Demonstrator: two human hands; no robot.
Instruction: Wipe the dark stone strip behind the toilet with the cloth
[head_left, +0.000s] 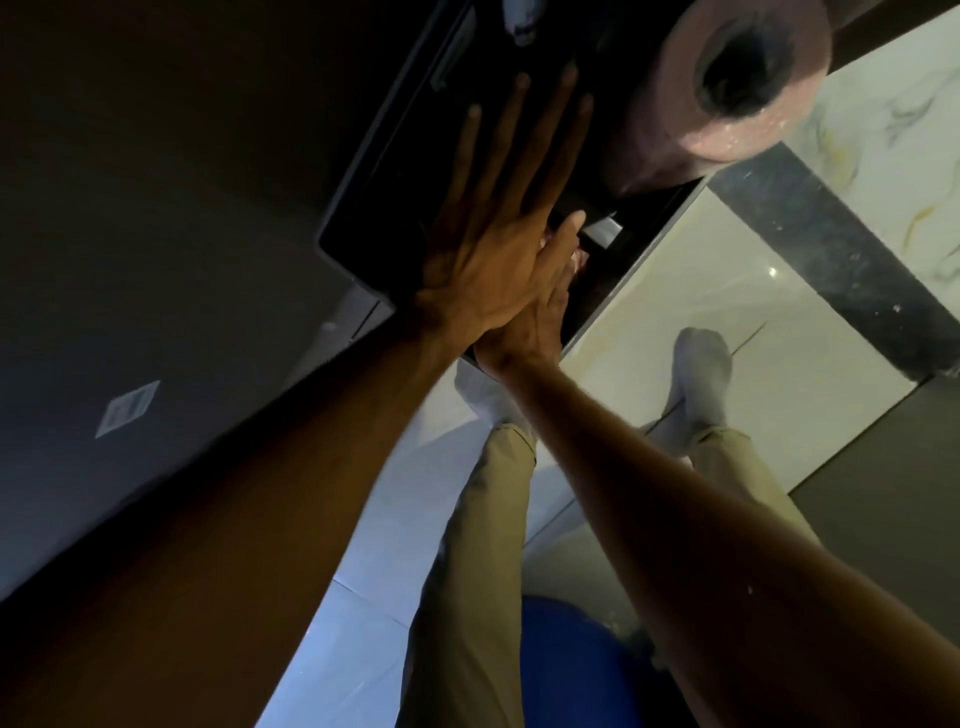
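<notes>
1. Fingers (524, 130) of the left hand (488, 260) are spread wide and lie flat on a glossy black panel (395, 171); they hold nothing.
2. Right hand (535, 317) is mostly hidden under the left one. Its fingers reach into a dark recess, and a small pinkish piece near them (577, 258) may be the cloth (I cannot tell for sure), so I cannot say if they are closed on it.
3. Dark stone strip (831, 249), speckled and polished, runs between pale marble-like tiles (701, 291) on the right, well apart from both hands.
4. I judge the wiping not yet begun: no cloth touches the strip.
5. A pink paper roll (727, 93), soft and cylindrical with a dark core, sits above the recess.
</notes>
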